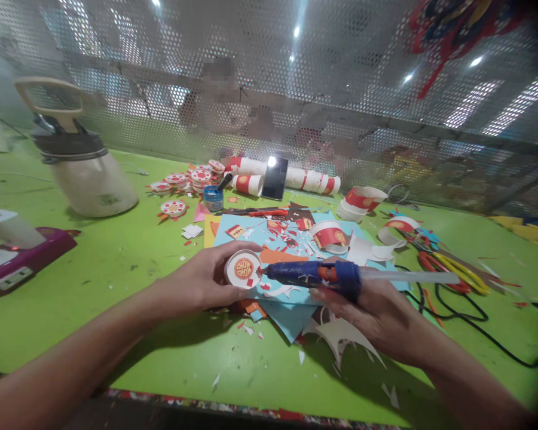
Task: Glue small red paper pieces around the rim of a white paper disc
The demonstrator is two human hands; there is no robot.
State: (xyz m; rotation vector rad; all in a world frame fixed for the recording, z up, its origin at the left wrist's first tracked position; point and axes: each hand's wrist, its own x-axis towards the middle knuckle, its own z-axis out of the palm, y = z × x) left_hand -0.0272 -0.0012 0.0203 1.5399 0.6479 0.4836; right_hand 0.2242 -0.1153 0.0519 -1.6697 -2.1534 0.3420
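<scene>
Two arms are closest, in front of the blue paper. The left hand has its grip wrapped around a small paper cup, held up over the left side of the blue paper. The right hand has its grip around a blue glue gun, over the blue paper's right side. The gun's tip is right by the cup's edge; I can't tell if they touch. On the green counter, a phone is behind the blue paper and scissors are to its right.
</scene>
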